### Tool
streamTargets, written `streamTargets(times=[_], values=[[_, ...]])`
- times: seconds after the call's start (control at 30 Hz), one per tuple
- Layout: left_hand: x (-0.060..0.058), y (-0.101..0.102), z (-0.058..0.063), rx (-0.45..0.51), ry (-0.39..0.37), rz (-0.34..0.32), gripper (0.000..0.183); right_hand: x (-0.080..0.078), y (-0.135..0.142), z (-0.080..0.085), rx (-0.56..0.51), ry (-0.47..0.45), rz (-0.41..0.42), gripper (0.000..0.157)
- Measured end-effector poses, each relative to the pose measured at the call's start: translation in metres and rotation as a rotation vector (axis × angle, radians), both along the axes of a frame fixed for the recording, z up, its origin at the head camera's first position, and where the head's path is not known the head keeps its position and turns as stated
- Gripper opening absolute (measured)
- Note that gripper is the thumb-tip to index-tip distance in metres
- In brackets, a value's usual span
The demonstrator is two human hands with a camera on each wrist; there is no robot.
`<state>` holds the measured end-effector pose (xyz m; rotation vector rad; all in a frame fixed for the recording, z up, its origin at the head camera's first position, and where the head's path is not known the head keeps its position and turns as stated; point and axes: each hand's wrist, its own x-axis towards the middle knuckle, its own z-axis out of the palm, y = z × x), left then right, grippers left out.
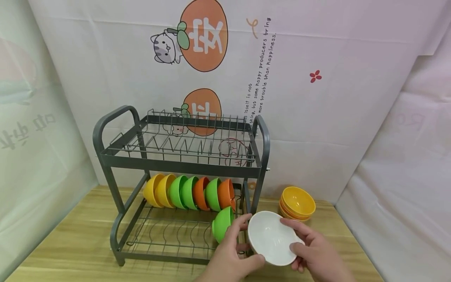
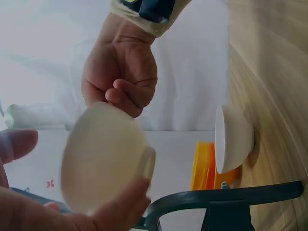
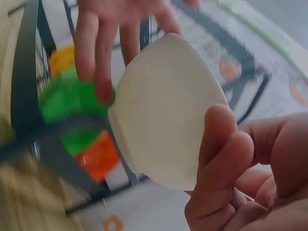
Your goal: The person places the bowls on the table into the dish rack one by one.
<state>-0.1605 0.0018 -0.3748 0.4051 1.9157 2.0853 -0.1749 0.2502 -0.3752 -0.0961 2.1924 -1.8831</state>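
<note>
A white bowl [image 1: 270, 239] is held up in front of the rack's right end, tilted so that its inside faces the head camera. My right hand [image 1: 315, 250] pinches its right rim, thumb on the inner side and fingers behind. On the bowl's left, my left hand [image 1: 230, 252] has thumb and fingers spread apart; in the right wrist view its fairly straight fingers [image 3: 103, 62] reach to the bowl's edge. Just beyond the left hand, a green bowl [image 1: 222, 225] stands on edge in the front row of the rack's lower tier.
The dark two-tier dish rack [image 1: 183, 165] carries a back row of yellow, green and orange bowls [image 1: 190, 192] on its lower tier. Right of it, a yellow bowl [image 1: 298, 200] tops a small stack against the backdrop. Another white bowl [image 2: 235, 139] stands nearby on the wooden table.
</note>
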Motion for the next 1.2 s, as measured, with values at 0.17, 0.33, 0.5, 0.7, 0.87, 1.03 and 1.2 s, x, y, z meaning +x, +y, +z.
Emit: streamTargets(times=[0.17, 0.33, 0.5, 0.7, 0.87, 1.03, 1.2], values=[[-0.001, -0.02, 0.002, 0.17, -0.128, -0.078, 0.08, 0.007, -0.02, 0.005, -0.041, -0.025, 0.069, 0.064], [-0.001, -0.046, 0.001, 0.19, -0.123, -0.092, 0.081, 0.009, -0.041, 0.005, -0.095, -0.026, 0.124, 0.064], [-0.001, -0.076, 0.008, 0.016, -0.042, -0.023, 0.079, 0.007, -0.063, -0.001, 0.051, 0.125, 0.001, 0.061], [0.002, -0.105, 0.024, -0.264, 0.075, 0.157, 0.08, 0.0, -0.08, -0.017, 0.161, 0.182, -0.126, 0.071], [-0.001, -0.119, 0.031, -0.49, 0.184, 0.313, 0.079, -0.004, -0.087, -0.026, 0.194, 0.205, -0.162, 0.078], [-0.008, -0.122, 0.024, -0.706, 0.296, 0.391, 0.08, -0.007, -0.093, -0.031, 0.311, 0.249, -0.216, 0.081], [-0.018, -0.112, 0.009, -0.878, 0.39, 0.391, 0.081, -0.009, -0.094, -0.033, 0.36, 0.265, -0.23, 0.082]])
